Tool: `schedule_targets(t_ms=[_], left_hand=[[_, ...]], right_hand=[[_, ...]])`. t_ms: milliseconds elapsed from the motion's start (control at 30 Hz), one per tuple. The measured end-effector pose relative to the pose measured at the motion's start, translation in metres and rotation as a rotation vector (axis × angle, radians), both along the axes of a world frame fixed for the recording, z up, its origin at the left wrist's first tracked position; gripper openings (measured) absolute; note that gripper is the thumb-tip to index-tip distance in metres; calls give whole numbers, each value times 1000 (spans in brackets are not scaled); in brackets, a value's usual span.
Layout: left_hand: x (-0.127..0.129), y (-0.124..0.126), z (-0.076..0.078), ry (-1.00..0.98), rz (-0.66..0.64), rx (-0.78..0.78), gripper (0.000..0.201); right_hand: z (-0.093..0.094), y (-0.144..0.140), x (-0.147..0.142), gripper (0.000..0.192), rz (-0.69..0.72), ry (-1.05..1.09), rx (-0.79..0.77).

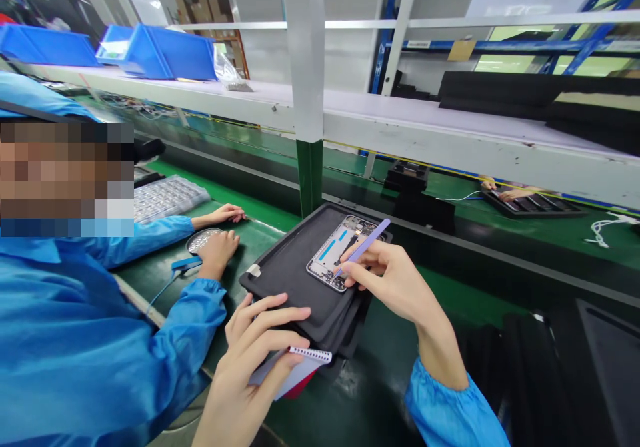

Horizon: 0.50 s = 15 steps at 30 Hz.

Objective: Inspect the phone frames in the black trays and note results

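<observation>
An opened phone housing (pixel 327 255) with blue strips and small circuit parts rests on a stack of black trays (pixel 287 280). My right hand (pixel 400 280) is closed around purple tweezers (pixel 371 239), whose tips reach down to the lower end of the housing. Between the thumb and fingers of my left hand (pixel 263 350) is a white sheet (pixel 313 354) with a curled edge carrying rows of small black dots. That hand is at the near edge of the trays. Part of the sheet is hidden behind my fingers.
At left sits a co-worker in blue (pixel 100 327), hands near a round metal dish (pixel 203 240) and a clear tray (pixel 167 197). A post (pixel 304 54) and shelf edge (pixel 425 137) stand ahead. Black trays (pixel 530 367) lie at right; another person's hands (pixel 517 194) are beyond.
</observation>
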<state>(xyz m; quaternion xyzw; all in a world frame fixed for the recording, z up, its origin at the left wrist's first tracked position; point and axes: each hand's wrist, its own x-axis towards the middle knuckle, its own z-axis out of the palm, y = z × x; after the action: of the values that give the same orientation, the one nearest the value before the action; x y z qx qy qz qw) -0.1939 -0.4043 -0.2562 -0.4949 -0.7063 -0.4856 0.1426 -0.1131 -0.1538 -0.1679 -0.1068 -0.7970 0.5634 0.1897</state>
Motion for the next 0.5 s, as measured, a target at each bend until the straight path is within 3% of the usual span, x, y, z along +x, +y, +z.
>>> schedule_targets(t_ms=[100,167,233,300,400,500], left_hand=[[-4,-1,1,-147,19,85,18],[-13,0,3,-371,123,192,20],[-28,2,4,-621,213,283,33],[-41,7,6,-833,210,303,54],[-49,11,11,-987,164,262,74],[-39,12,24,-949,190,266,76]], right_hand=[[0,-8,4,16,-71,52,18],[-5,-19,9,16,-213,214,-45],[-16,-34,17,20,-409,397,-147],[-30,-50,24,27,-542,465,-231],[-48,-68,33,36,-538,373,-288],[-53,-75,34,41,-500,313,-317]])
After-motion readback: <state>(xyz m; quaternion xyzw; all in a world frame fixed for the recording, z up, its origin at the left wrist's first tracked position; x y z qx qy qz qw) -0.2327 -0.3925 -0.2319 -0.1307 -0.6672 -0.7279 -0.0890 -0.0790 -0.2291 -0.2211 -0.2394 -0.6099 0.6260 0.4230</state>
